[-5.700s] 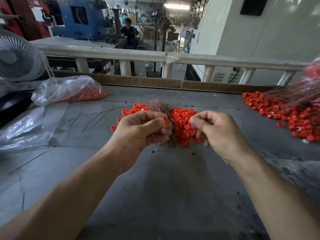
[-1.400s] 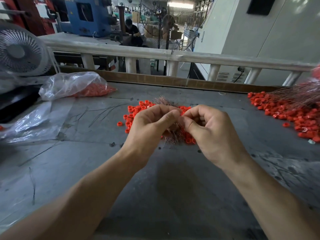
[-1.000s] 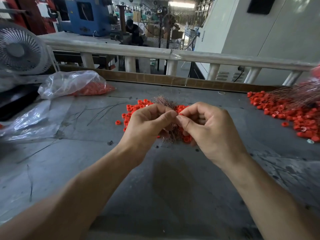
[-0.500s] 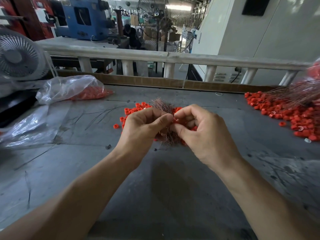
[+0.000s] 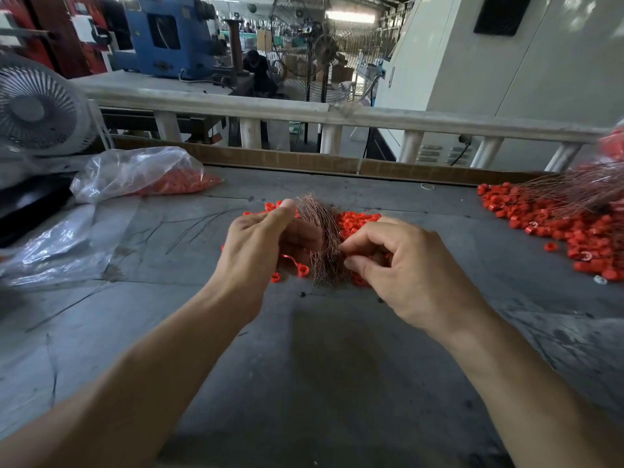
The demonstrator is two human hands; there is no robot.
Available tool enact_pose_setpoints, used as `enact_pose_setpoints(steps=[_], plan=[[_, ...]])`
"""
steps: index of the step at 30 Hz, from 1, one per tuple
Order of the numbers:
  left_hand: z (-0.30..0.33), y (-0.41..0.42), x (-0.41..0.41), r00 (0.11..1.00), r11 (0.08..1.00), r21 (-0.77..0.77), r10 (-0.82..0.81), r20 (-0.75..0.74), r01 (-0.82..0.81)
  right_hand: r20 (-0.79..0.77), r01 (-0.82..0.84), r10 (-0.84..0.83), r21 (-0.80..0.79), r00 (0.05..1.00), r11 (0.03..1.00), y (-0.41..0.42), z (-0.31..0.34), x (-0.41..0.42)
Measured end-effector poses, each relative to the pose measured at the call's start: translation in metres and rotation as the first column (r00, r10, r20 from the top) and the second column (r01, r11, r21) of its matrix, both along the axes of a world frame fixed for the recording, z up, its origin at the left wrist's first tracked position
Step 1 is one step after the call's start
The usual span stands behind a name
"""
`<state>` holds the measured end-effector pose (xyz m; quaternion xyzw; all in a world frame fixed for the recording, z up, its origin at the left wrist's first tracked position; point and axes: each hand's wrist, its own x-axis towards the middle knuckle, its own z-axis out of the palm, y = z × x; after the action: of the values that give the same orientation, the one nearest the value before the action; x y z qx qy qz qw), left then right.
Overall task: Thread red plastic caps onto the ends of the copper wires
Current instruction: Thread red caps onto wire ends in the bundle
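The left hand (image 5: 260, 244) grips a thick bundle of copper wires (image 5: 320, 238) roughly at mid-length, fingers and thumb curled round it so that the strands fan out above the fist and hang down below it; held this way, the lower ends stay gathered and reachable while the loose upper ends are kept out of the way. The right hand (image 5: 398, 265) is at the lower part of the bundle, thumb and forefinger closed in a narrow pinch right against the strands, likely picking out one wire end or holding a cap to it, though whether a cap sits in that pinch cannot be told because the fingers hide it. The supply of red plastic caps (image 5: 358, 221) lies in a loose heap on the grey workbench (image 5: 304, 366) directly behind and under both hands, close enough for the right hand to reach one easily. One capped wire (image 5: 297, 265) seems to curl out beneath the left hand with a red cap on its tip. Well off to the right lies a second heap of caps with long wires (image 5: 574, 197) across it, probably finished pieces set aside. At the far left, a clear plastic bag (image 5: 135, 170) holds more caps in reserve.
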<state>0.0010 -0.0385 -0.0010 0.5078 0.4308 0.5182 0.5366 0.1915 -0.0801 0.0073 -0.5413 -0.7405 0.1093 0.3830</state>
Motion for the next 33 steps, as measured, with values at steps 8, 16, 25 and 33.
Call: enact_pose_setpoints(steps=[8,16,25,33], plan=[[0.011,0.008,-0.023,0.994,0.998,0.041,-0.046,-0.099,0.050,-0.094,0.006,-0.008,-0.018,0.996,1.000,0.005,0.003,0.020],[-0.005,0.024,-0.040,0.727,0.934,0.295,0.344,-0.594,-0.201,-0.099,0.666,-0.674,-0.106,0.732,0.738,0.029,-0.019,0.090],[-0.016,0.029,-0.043,0.512,0.945,0.293,0.324,-0.796,-0.142,0.140,0.733,-0.731,-0.292,0.668,0.614,0.032,-0.022,0.102],[-0.021,0.030,-0.044,0.449,0.948,0.292,0.316,-0.836,-0.124,0.117,0.664,-0.654,-0.177,0.747,0.727,0.025,-0.010,0.079]])
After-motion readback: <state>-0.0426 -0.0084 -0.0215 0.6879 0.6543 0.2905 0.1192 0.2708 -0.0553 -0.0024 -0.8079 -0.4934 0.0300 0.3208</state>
